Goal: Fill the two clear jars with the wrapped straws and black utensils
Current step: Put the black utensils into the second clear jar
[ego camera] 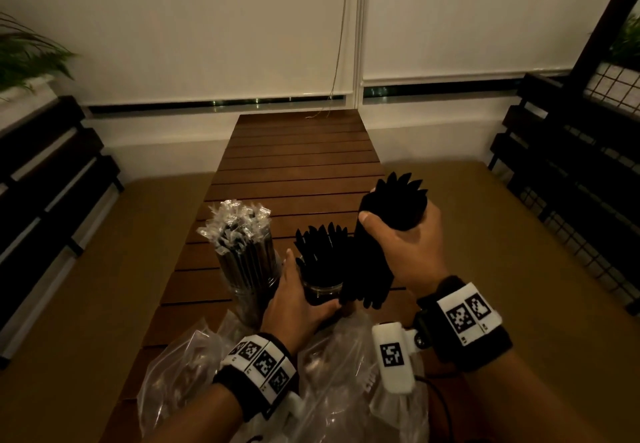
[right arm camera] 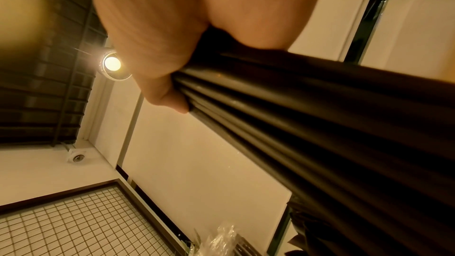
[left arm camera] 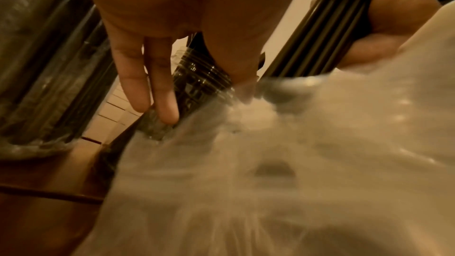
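A: On the near end of the slatted wooden table [ego camera: 298, 165], why does the left hand [ego camera: 294, 300] wrap the clear plastic jar of black utensils [ego camera: 320, 292]?
B: To steady it (straws jar [ego camera: 247, 269] stands left) while the right hand [ego camera: 405, 245] grips a black utensil bundle [ego camera: 377, 245] above.

On the table [ego camera: 294, 165] stand 2 jars side by side. The left jar [ego camera: 246, 298] holds the straws [ego camera: 239, 234]. The right jar [ego camera: 320, 295] holds utensils [ego camera: 322, 252]. Bags [ego camera: 180, 366] lie in front.

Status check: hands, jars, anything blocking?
Left hand steadies utensil jar. Right hand grips black utensil bundle beside it. Straw jar full. Plastic bags crowd near edge.
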The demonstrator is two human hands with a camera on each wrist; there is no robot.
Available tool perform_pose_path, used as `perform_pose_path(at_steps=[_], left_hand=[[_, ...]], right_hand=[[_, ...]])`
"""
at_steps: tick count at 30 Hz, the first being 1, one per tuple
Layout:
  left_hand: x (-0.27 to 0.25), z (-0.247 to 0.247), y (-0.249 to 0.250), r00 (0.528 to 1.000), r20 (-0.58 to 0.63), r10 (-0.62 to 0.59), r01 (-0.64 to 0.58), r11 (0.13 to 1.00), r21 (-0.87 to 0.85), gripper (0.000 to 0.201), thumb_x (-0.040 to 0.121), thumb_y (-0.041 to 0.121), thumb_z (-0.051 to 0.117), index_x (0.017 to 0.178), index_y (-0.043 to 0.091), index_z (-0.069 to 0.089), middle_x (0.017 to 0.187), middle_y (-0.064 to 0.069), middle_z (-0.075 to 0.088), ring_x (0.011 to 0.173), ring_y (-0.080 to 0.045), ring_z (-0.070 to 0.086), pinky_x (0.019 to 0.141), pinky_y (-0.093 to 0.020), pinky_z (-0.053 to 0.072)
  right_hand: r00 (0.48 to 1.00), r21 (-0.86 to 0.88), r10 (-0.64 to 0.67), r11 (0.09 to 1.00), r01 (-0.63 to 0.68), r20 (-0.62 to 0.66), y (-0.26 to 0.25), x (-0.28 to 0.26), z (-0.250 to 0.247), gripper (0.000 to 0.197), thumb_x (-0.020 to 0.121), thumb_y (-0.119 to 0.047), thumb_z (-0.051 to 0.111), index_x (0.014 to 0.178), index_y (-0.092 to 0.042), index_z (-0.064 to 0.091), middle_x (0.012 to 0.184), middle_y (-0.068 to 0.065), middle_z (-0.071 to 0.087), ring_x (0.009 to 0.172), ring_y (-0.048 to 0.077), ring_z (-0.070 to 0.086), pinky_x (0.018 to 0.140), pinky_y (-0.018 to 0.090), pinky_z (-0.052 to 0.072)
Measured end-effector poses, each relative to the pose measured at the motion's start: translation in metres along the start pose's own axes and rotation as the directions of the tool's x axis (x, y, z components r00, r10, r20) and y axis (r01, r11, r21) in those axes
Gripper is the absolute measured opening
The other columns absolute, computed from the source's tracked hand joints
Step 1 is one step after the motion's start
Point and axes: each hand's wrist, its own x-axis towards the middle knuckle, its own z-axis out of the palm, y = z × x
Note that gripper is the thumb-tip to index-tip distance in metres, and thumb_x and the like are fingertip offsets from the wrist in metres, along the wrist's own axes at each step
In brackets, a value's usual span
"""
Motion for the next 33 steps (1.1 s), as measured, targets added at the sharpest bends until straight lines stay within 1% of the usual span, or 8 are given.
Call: perform_pose_path(at_steps=[6, 10, 12, 15, 20, 24, 28, 33], left_hand=[[0.014, -0.002, -0.001, 1.0, 0.017, -0.005, 0.005, 1.0, -0.014, 0.12, 0.048, 0.083, 0.074, 0.147, 0.049, 0.016, 0.139, 0.021, 0.054, 0.122, -0.005, 0.059, 0.097, -0.044, 0.054], [0.016, -0.007, 0.007, 0.999, 0.034, 0.029, -0.031, 0.999, 0.035, 0.075, 0.059, 0.066, 0.075, 0.125, 0.054, 0.041, 0.123, 0.022, 0.059, 0.109, -0.004, 0.064, 0.089, -0.042, 0.057], [0.017, -0.008, 0.008, 0.999, 0.039, 0.007, -0.01, 0.998, 0.069, 0.067, 0.058, 0.067, 0.075, 0.117, 0.051, 0.046, 0.119, 0.021, 0.059, 0.105, -0.007, 0.063, 0.087, -0.043, 0.058], [0.019, -0.009, 0.006, 0.999, 0.048, -0.023, 0.018, 0.996, 0.084, 0.079, 0.051, 0.074, 0.076, 0.118, 0.046, 0.045, 0.121, 0.02, 0.059, 0.108, -0.008, 0.063, 0.088, -0.042, 0.057], [0.017, -0.01, 0.009, 0.997, 0.059, -0.041, 0.034, 0.991, 0.126, 0.096, 0.047, 0.074, 0.076, 0.129, 0.04, 0.041, 0.129, 0.019, 0.058, 0.117, -0.009, 0.06, 0.094, -0.042, 0.055], [0.017, -0.01, 0.009, 0.997, 0.058, -0.059, 0.052, 0.992, 0.116, 0.1, 0.044, 0.077, 0.078, 0.13, 0.044, 0.039, 0.129, 0.021, 0.058, 0.116, -0.008, 0.061, 0.094, -0.041, 0.055], [0.015, -0.012, 0.012, 0.996, 0.066, -0.059, 0.052, 0.994, 0.098, 0.098, 0.046, 0.072, 0.082, 0.13, 0.04, 0.042, 0.128, 0.021, 0.058, 0.116, -0.008, 0.06, 0.095, -0.04, 0.054], [0.015, -0.011, 0.013, 0.996, 0.062, -0.072, 0.066, 0.994, 0.083, 0.09, 0.048, 0.07, 0.08, 0.126, 0.045, 0.042, 0.124, 0.021, 0.06, 0.114, -0.009, 0.061, 0.094, -0.041, 0.055]], right_hand=[[0.999, 0.014, 0.025, 1.0, -0.025, 0.021, 0.003, 0.006, 0.005, 0.019, 0.082, 0.0, 0.075, 0.098, -0.005, 0.067, 0.084, -0.007, 0.07, 0.074, -0.002, 0.07, 0.067, 0.011, 0.054], [0.999, 0.055, 0.05, 0.997, -0.05, 0.012, 0.002, 0.011, 0.007, 0.021, 0.083, 0.0, 0.075, 0.089, -0.019, 0.067, 0.076, -0.013, 0.074, 0.075, 0.002, 0.072, 0.068, 0.016, 0.057], [0.998, 0.079, 0.054, 0.995, -0.053, -0.009, 0.002, 0.013, 0.009, 0.026, 0.083, 0.001, 0.074, 0.086, -0.024, 0.066, 0.075, -0.017, 0.074, 0.075, 0.001, 0.072, 0.069, 0.018, 0.057], [0.992, 0.175, 0.096, 0.981, -0.082, -0.076, 0.004, 0.014, 0.012, 0.035, 0.084, 0.003, 0.073, 0.082, -0.029, 0.059, 0.069, -0.026, 0.072, 0.069, -0.005, 0.07, 0.066, 0.016, 0.055], [0.982, 0.251, 0.121, 0.965, -0.081, -0.147, 0.0, 0.019, 0.016, 0.035, 0.085, 0.001, 0.073, 0.081, -0.029, 0.056, 0.068, -0.029, 0.07, 0.068, -0.007, 0.07, 0.067, 0.017, 0.053], [0.974, 0.261, 0.128, 0.962, -0.077, -0.187, -0.003, 0.025, 0.023, 0.033, 0.083, -0.002, 0.075, 0.082, -0.03, 0.059, 0.07, -0.023, 0.072, 0.072, -0.002, 0.071, 0.071, 0.022, 0.056], [0.963, 0.268, 0.127, 0.962, -0.06, -0.24, -0.001, 0.031, 0.031, 0.029, 0.082, -0.004, 0.077, 0.085, -0.03, 0.063, 0.081, -0.01, 0.072, 0.079, 0.007, 0.073, 0.072, 0.025, 0.057], [0.967, 0.274, 0.165, 0.956, -0.108, -0.194, 0.006, 0.024, 0.04, 0.027, 0.084, -0.005, 0.075, 0.098, -0.022, 0.061, 0.091, -0.007, 0.069, 0.073, -0.004, 0.07, 0.062, 0.011, 0.054]])
